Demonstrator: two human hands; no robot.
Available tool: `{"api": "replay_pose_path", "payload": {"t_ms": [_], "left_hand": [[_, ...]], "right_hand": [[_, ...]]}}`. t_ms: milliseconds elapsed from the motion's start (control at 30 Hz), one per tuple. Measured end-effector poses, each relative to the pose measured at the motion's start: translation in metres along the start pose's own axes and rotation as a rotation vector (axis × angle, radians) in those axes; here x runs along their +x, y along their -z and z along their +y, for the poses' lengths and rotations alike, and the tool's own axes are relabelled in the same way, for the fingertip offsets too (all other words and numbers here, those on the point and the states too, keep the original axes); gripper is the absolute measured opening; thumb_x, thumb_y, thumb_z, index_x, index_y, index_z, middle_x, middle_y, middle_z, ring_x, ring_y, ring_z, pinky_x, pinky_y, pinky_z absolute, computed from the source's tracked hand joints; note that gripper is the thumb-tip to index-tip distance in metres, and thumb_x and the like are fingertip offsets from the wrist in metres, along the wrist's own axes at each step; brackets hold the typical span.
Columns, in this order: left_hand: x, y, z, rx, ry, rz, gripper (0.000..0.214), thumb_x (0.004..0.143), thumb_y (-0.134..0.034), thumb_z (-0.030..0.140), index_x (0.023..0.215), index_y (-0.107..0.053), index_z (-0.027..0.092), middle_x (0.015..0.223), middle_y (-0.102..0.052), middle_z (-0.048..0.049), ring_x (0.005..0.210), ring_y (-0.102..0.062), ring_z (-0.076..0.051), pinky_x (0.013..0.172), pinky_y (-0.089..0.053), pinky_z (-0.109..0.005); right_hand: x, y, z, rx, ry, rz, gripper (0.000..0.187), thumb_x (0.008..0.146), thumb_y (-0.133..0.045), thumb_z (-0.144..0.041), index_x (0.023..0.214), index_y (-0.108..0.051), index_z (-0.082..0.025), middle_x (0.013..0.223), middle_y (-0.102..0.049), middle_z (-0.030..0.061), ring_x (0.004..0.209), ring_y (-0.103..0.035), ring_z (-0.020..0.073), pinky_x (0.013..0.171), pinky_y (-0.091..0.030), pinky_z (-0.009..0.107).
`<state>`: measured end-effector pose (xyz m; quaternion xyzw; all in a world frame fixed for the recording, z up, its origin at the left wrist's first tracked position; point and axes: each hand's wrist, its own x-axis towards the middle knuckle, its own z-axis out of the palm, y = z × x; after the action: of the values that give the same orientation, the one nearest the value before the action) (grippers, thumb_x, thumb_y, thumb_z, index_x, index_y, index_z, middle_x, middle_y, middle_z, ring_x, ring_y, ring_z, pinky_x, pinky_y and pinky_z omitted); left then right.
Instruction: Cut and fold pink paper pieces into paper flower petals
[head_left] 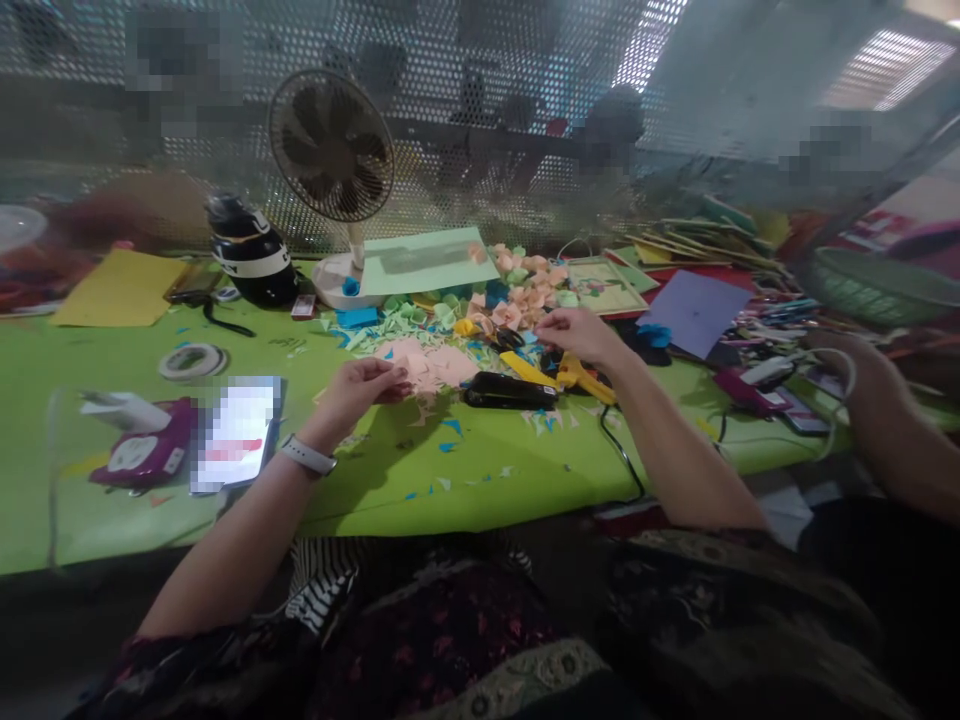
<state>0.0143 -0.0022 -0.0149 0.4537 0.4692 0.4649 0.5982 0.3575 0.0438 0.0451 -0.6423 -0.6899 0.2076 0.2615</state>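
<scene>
My left hand (369, 383) is closed, thumb and fingertips pressed together beside a heap of cut pink paper pieces (435, 368). What the fingertips pinch, if anything, is too small to tell. My right hand (579, 335) hovers over the scraps farther right, its fingers also drawn into a pinch. I cannot make out what it holds. Below it lies a yellow glue gun (581, 376) with a black cord. A black stapler (510, 391) rests between the hands, and dark-handled scissors (508, 338) lie behind it. Peach paper flowers (529, 290) pile up farther back.
On the left stand a phone (236, 435), a purple tape dispenser (146, 445) and a tape roll (192, 361). A fan (331, 145) and a black bottle (251, 250) are behind. At right are a purple sheet (697, 310), a green basket (885, 285) and another person's arm (885, 420).
</scene>
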Motion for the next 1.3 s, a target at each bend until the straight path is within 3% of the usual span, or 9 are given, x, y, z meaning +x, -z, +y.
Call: {"api": "replay_pose_path", "payload": {"t_ms": [167, 367, 500, 633, 800, 967, 1133, 1300], "left_hand": [[0.001, 0.002, -0.001, 0.014, 0.011, 0.011, 0.046, 0.052, -0.092, 0.044, 0.077, -0.072, 0.011, 0.069, -0.074, -0.0067, 0.063, -0.071, -0.015, 0.065, -0.060, -0.025], [0.000, 0.001, -0.001, 0.036, -0.001, 0.011, 0.043, 0.056, -0.090, 0.044, 0.076, -0.072, 0.012, 0.069, -0.074, -0.0075, 0.062, -0.071, -0.016, 0.064, -0.060, -0.025], [0.000, 0.001, -0.001, 0.037, -0.009, 0.025, 0.042, 0.056, -0.090, 0.042, 0.077, -0.072, 0.011, 0.070, -0.075, -0.0086, 0.063, -0.072, -0.016, 0.064, -0.059, -0.024], [0.001, 0.002, -0.002, 0.039, -0.011, 0.029, 0.043, 0.055, -0.091, 0.043, 0.076, -0.073, 0.011, 0.070, -0.075, -0.0084, 0.063, -0.071, -0.015, 0.064, -0.059, -0.024], [0.001, 0.004, -0.002, 0.048, -0.014, 0.033, 0.040, 0.058, -0.089, 0.043, 0.078, -0.074, 0.012, 0.072, -0.075, -0.0081, 0.063, -0.071, -0.014, 0.066, -0.060, -0.023], [0.004, 0.007, -0.004, 0.019, -0.016, 0.057, 0.038, 0.061, -0.089, 0.041, 0.080, -0.073, 0.012, 0.072, -0.075, -0.0080, 0.065, -0.072, -0.015, 0.065, -0.060, -0.024], [0.006, 0.010, -0.001, -0.096, -0.046, 0.123, 0.031, 0.065, -0.087, 0.033, 0.079, -0.071, 0.012, 0.073, -0.075, -0.0064, 0.065, -0.072, -0.012, 0.068, -0.059, -0.022], [0.007, 0.013, 0.012, -0.226, -0.197, 0.347, 0.019, 0.073, -0.082, 0.027, 0.079, -0.069, 0.014, 0.074, -0.075, -0.0033, 0.068, -0.071, -0.009, 0.068, -0.056, -0.018]], "right_hand": [[0.014, 0.007, 0.003, -0.427, 0.064, -0.122, 0.014, 0.082, -0.064, -0.028, 0.081, -0.071, -0.016, 0.087, -0.076, 0.0064, 0.079, -0.067, 0.0194, 0.068, -0.045, 0.027], [-0.003, 0.037, 0.032, -0.586, 0.031, -0.120, 0.019, 0.080, -0.062, -0.030, 0.089, -0.074, -0.019, 0.091, -0.077, 0.0070, 0.082, -0.069, 0.0219, 0.065, -0.045, 0.028], [-0.023, 0.040, 0.043, -0.596, -0.011, -0.142, 0.020, 0.081, -0.059, -0.032, 0.089, -0.074, -0.020, 0.088, -0.077, 0.0056, 0.077, -0.069, 0.0213, 0.063, -0.046, 0.028], [-0.027, 0.032, 0.028, -0.540, 0.032, -0.127, 0.023, 0.084, -0.057, -0.035, 0.091, -0.073, -0.019, 0.095, -0.076, 0.0079, 0.082, -0.069, 0.0224, 0.068, -0.047, 0.030], [-0.025, 0.011, -0.002, -0.340, 0.133, -0.265, 0.021, 0.083, -0.060, -0.035, 0.091, -0.072, -0.020, 0.091, -0.075, 0.0067, 0.084, -0.069, 0.0212, 0.071, -0.048, 0.030], [-0.025, -0.009, -0.015, -0.297, 0.216, -0.355, 0.021, 0.084, -0.060, -0.035, 0.090, -0.071, -0.019, 0.089, -0.075, 0.0069, 0.080, -0.067, 0.0211, 0.068, -0.046, 0.030], [-0.007, -0.018, -0.014, -0.325, 0.204, -0.251, 0.020, 0.084, -0.059, -0.032, 0.089, -0.072, -0.019, 0.093, -0.075, 0.0075, 0.082, -0.066, 0.0210, 0.068, -0.045, 0.030], [0.011, -0.029, -0.018, -0.242, 0.275, -0.164, 0.021, 0.083, -0.057, -0.033, 0.085, -0.071, -0.018, 0.090, -0.074, 0.0076, 0.079, -0.064, 0.0199, 0.069, -0.045, 0.030]]}}
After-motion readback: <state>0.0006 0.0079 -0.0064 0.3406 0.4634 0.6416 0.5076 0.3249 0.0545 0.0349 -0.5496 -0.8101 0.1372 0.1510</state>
